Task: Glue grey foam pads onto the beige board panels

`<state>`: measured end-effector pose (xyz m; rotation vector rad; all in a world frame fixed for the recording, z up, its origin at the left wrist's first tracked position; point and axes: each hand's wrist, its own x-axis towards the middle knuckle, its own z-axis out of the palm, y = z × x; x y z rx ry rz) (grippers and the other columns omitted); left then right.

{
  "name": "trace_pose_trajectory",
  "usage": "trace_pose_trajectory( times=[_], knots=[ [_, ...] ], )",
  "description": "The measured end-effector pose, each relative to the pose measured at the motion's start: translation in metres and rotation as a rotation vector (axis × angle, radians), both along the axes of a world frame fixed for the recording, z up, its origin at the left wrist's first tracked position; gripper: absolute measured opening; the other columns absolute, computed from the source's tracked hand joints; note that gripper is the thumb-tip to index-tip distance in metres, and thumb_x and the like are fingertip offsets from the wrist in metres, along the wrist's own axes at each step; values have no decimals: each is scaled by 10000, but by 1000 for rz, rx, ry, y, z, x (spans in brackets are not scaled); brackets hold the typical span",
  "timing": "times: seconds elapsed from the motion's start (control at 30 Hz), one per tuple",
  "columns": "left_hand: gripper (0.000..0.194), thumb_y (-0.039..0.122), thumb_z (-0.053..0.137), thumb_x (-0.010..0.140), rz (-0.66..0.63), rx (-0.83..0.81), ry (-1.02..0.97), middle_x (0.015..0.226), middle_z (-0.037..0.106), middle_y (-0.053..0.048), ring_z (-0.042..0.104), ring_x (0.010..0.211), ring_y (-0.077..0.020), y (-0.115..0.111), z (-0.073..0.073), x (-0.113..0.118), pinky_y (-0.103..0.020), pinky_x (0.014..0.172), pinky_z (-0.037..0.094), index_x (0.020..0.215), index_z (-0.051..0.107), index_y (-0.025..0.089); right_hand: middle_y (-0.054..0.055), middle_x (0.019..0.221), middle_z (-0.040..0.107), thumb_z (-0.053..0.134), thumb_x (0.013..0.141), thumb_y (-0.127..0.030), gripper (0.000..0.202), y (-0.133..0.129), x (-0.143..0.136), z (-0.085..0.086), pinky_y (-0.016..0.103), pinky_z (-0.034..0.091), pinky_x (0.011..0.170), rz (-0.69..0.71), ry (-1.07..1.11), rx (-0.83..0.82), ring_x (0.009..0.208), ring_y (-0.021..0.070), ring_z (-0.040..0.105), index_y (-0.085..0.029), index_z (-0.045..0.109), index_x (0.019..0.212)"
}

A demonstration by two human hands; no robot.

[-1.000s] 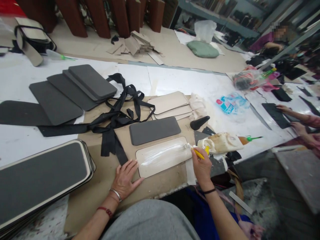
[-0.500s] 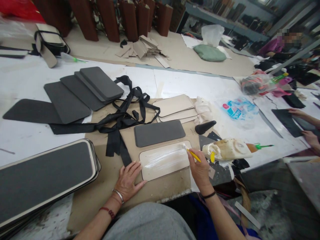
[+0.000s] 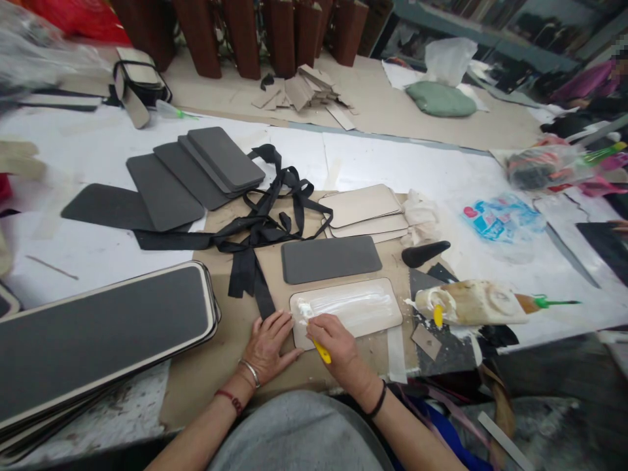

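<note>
A cream rounded panel [image 3: 363, 315] lies flat before me, with streaks of white paste across it. My right hand [image 3: 334, 341] is closed round a yellow-handled brush [image 3: 321, 351]; the brush end rests in a thick white dab near the panel's left end. My left hand [image 3: 269, 343] lies flat with fingers spread, its fingertips at the panel's left edge. Just behind it sits a dark grey panel [image 3: 331, 259]. To the right, a paste-smeared container [image 3: 471, 301] lies on its side, with white paste and a yellow piece at its mouth.
Black ribbon [image 3: 265, 226] lies tangled behind the panels, beside fanned grey panels [image 3: 167, 190]. A stack of long grey panels [image 3: 108, 327] stands at left. Cream panels [image 3: 363, 209], a black pointed piece [image 3: 424, 254] and a plastic bag [image 3: 500, 219] lie farther back.
My right hand has moved left with the brush, from the panel's right end to its left end. My left hand keeps its place at the edge. The view has shifted left.
</note>
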<state>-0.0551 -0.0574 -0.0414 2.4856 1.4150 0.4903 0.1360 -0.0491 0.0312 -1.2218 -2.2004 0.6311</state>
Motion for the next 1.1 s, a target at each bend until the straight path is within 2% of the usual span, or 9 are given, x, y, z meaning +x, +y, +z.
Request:
trace_pose_trajectory(
  times=[0.4, 0.67, 0.93, 1.1],
  knots=[
    [460, 472, 554, 745, 2, 64, -27, 1150, 609, -90, 519, 1065, -275, 3, -3, -1, -430, 863, 340, 1133, 554, 226, 78, 969, 595, 453, 841, -109, 279, 2, 95, -6, 391, 482, 821, -276, -114, 51, 951, 200, 529, -235, 587, 1051],
    [464, 470, 565, 741, -27, 137, 23, 1141, 613, -104, 528, 1051, -277, 3, -4, -1, -426, 843, 337, 1107, 554, 184, 84, 960, 594, 442, 847, -133, 243, 8, 138, -11, 385, 475, 835, -372, -200, 52, 941, 204, 538, -212, 596, 1017],
    [458, 474, 556, 744, -12, 111, 3, 1142, 614, -96, 527, 1053, -273, 4, -5, 0, -422, 849, 342, 1124, 549, 218, 80, 943, 600, 437, 841, -144, 233, 11, 153, -13, 394, 470, 828, -410, -244, 88, 924, 215, 535, -218, 602, 989],
    [453, 474, 561, 745, -4, 92, 13, 1157, 604, -105, 511, 1075, -278, 3, -1, 1, -440, 865, 340, 1106, 553, 200, 78, 943, 598, 453, 845, -164, 219, 11, 128, -8, 387, 473, 823, -384, -205, 51, 935, 217, 541, -225, 600, 996]
  ],
)
